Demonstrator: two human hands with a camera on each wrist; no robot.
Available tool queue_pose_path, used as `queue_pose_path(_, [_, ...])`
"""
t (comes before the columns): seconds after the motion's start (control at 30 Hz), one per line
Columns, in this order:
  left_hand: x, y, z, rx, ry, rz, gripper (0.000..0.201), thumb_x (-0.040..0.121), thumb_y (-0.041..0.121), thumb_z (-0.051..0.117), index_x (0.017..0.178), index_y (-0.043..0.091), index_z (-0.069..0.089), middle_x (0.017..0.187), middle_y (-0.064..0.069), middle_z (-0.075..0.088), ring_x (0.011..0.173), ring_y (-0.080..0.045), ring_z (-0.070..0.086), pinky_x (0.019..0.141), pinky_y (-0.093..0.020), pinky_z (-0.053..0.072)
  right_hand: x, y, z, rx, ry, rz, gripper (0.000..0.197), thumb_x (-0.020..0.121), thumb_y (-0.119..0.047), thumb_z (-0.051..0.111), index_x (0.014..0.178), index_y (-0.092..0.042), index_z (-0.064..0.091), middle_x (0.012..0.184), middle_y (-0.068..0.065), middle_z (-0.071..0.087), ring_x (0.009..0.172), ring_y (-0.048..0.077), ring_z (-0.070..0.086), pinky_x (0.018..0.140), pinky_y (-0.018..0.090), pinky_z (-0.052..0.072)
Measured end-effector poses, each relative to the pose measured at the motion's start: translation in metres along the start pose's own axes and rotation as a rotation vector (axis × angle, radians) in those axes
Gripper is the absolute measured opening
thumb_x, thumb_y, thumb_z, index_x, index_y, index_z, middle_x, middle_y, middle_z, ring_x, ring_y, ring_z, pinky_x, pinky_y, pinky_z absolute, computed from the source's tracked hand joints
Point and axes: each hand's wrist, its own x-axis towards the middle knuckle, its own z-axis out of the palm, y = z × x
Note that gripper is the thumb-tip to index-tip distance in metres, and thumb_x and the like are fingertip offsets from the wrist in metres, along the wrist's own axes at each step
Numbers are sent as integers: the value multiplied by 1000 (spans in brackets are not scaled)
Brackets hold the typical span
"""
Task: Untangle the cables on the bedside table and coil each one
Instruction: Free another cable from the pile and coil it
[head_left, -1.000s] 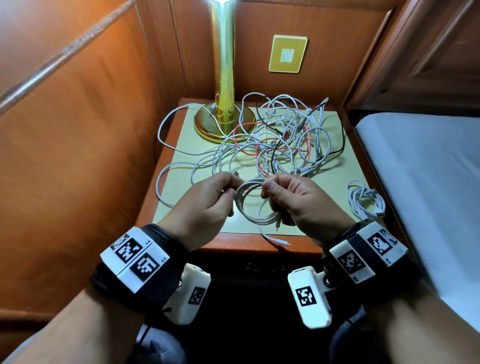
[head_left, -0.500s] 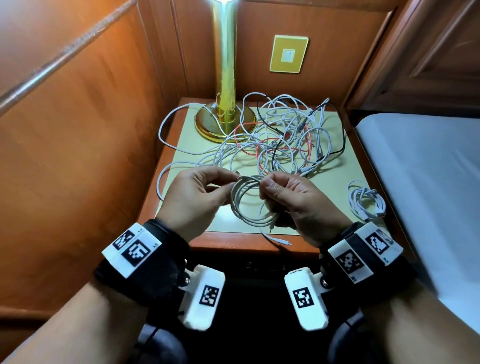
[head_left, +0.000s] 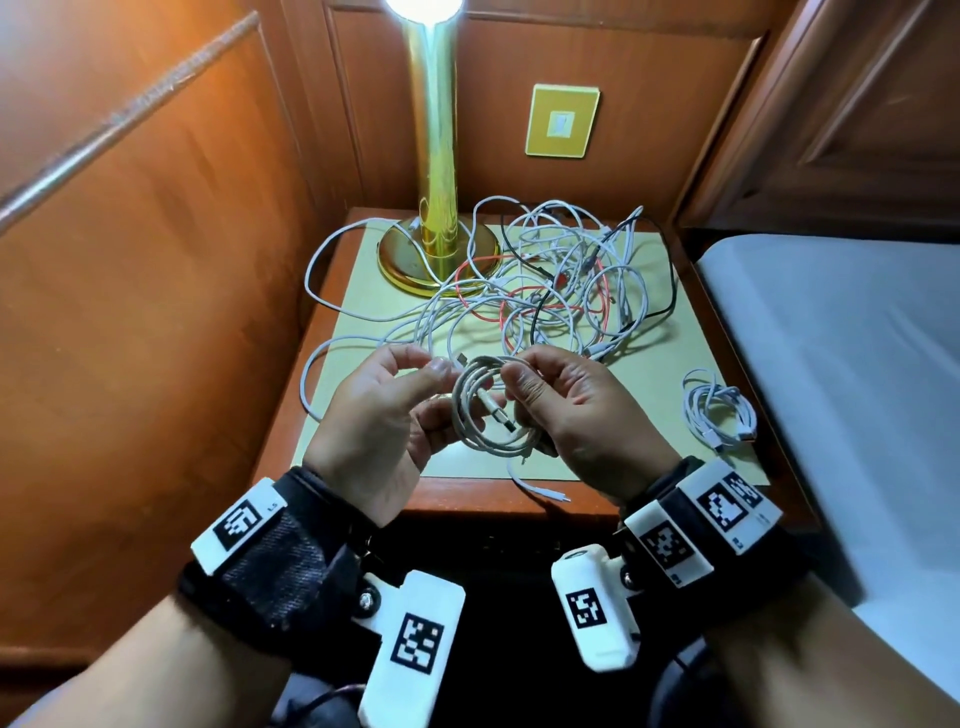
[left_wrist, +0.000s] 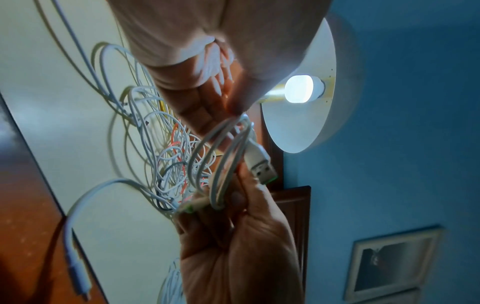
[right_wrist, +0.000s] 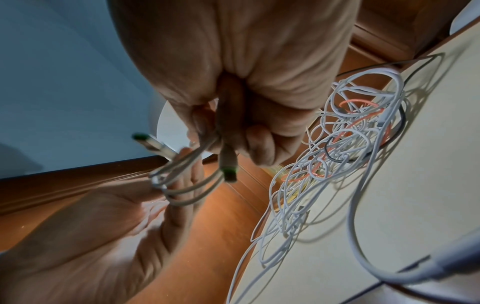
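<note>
Wood panelling closes round a bedside table (head_left: 524, 496) with a pale mat on top, a brass lamp (head_left: 439, 208) standing at its back left corner beside a yellow wall plate (head_left: 562, 120). Both hands hold one white coil (head_left: 488, 410) in the air above the table's front edge. The right hand (head_left: 582, 410) grips the coil's right side, fingers curled round the loops, with one green-tipped plug poking out below them in the right wrist view. The left hand (head_left: 384, 415) pinches the coil's top left between thumb and forefinger.

A second ago a tail of this cable trailed down onto the table's front edge; half a second ago less of it hung. Now the USB plug (head_left: 496, 413) lies across the middle of the coil, so the last of the cable looks gathered in. The hands have also risen slightly and turned the loops more toward the head camera. I judge this cable all but coiled, needing only its end tucked before it is set down.

One finished coil (head_left: 719, 408) lies near the table's right edge. Another white end (head_left: 540, 488) lies on the front edge. Most of the work remains: the tangle (head_left: 550, 291) of white, red and black cables spreads across the back half of the table, touching the lamp base.
</note>
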Motion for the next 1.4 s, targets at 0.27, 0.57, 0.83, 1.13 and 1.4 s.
queue_pose_path(0.27, [-2, -10, 5, 203, -115, 159, 45, 67, -9, 63, 102, 17, 50, 106, -2, 62, 81, -19, 65, 77, -24, 55, 4, 4, -2, -29, 128, 60, 29, 101, -29, 56, 76, -16, 58, 62, 1, 49, 51, 9, 40, 53, 27, 32])
queue_pose_path(0.57, [1, -10, 3, 432, 14, 411, 19, 79, 10, 75, 97, 7, 70, 96, -1, 76, 84, -20, 75, 77, -24, 57, 3, 3, 9, 9, 151, 38, 32, 102, -31, 56, 84, -4, 59, 59, -5, 47, 53, 10, 42, 53, 27, 35])
queue_pose_path(0.83, [11, -5, -10, 523, 129, 402, 6, 93, 16, 65, 95, 13, 70, 78, 0, 73, 75, -14, 69, 74, -28, 58, 0, -7, 7, 12, 86, -9, 26, 101, -23, 55, 79, -9, 57, 63, -1, 53, 59, 12, 49, 52, 21, 42])
queue_pose_path(1.13, [8, 0, -2, 147, 110, 100, 18, 103, 13, 45, 96, 7, 61, 70, -3, 64, 69, -15, 58, 70, -30, 48, -4, -15, 4, 102, 8, -24, 25, 101, -23, 52, 81, -10, 59, 60, -6, 51, 53, 6, 45, 49, 18, 37])
queue_pose_path(1.4, [12, -3, -2, 49, 142, 95, 28, 92, 17, 64, 112, 1, 53, 90, -16, 65, 75, -24, 59, 63, -27, 52, -5, -14, 5, 160, 0, -109, 22, 101, -18, 52, 81, -9, 56, 57, -11, 49, 51, 1, 43, 51, 11, 35])
